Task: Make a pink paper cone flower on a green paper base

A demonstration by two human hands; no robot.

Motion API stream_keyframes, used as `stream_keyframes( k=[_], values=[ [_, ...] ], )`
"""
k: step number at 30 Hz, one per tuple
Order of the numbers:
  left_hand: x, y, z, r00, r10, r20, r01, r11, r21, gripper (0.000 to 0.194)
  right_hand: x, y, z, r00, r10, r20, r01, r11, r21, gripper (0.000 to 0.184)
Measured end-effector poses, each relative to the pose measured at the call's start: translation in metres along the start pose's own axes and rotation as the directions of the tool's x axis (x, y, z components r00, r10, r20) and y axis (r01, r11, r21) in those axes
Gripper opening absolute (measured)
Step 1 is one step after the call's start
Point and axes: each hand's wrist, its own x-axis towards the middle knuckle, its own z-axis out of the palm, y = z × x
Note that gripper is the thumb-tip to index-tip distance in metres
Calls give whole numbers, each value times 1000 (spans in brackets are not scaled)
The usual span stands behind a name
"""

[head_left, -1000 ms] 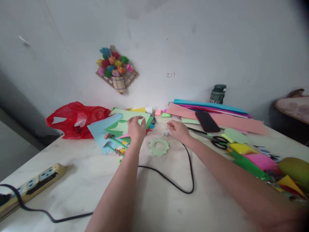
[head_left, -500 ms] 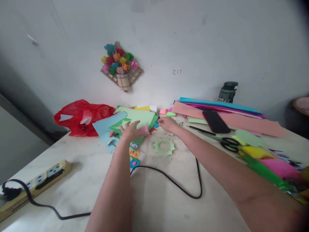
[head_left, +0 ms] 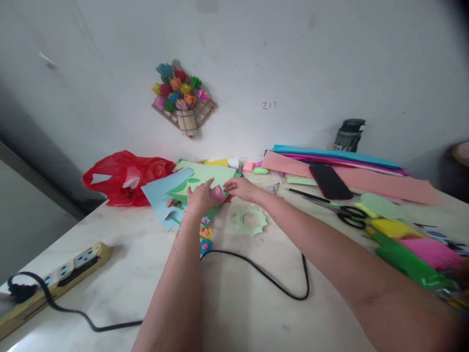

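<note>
My left hand (head_left: 200, 199) is over the paper pile, fingers curved around a small pink paper piece (head_left: 216, 193) that looks curled. Close on the other side of that piece is my right hand (head_left: 242, 189), its fingertips drawn together; whatever they hold is too small to make out. Beneath the hands lie a light green sheet (head_left: 212, 172) with leaf shapes and a light blue sheet (head_left: 156, 193). Small paper flowers (head_left: 206, 232) lie partly behind my left wrist. A pale green scalloped paper ring (head_left: 251, 221) rests on the table in front of my right hand.
A red plastic bag (head_left: 126, 181) sits at left, above a power strip (head_left: 73, 269). A black cable (head_left: 256, 274) loops across the table. Scissors (head_left: 348, 215), a black pencil (head_left: 308, 194), a phone (head_left: 330, 182), coloured sheets (head_left: 384, 183) and a dark bottle (head_left: 349, 135) are at right.
My right hand has moved left, close to the pink paper. The pink piece now looks curled and more upright than before. My left hand has shifted slightly right.
</note>
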Motion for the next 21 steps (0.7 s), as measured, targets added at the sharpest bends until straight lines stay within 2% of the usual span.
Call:
stream_keyframes(
  k=[2,5,8,14,17,21],
  values=[
    [1,-2,-3,999,-3,-46,3,1000,-11,72,1,-3,-5,998,56,-37,-52,994,95,38],
    [3,-5,-10,995,12,-95,-16,999,-47,70,6,0,-11,993,89,-82,-77,988,133,36],
    [3,-9,-20,990,-4,-142,-9,996,-92,71,11,10,-14,991,80,-111,-69,993,100,31],
    [2,-11,-40,957,-139,-256,119,989,-91,77,14,20,-10,994,44,-98,-45,999,-7,24],
    [3,-10,-42,958,-137,-251,124,990,-70,72,12,17,-7,997,39,-64,-42,998,-41,26],
    [3,-7,-37,977,-121,-174,120,993,-19,50,9,14,-6,999,39,-24,-40,997,-65,28]
  ],
)
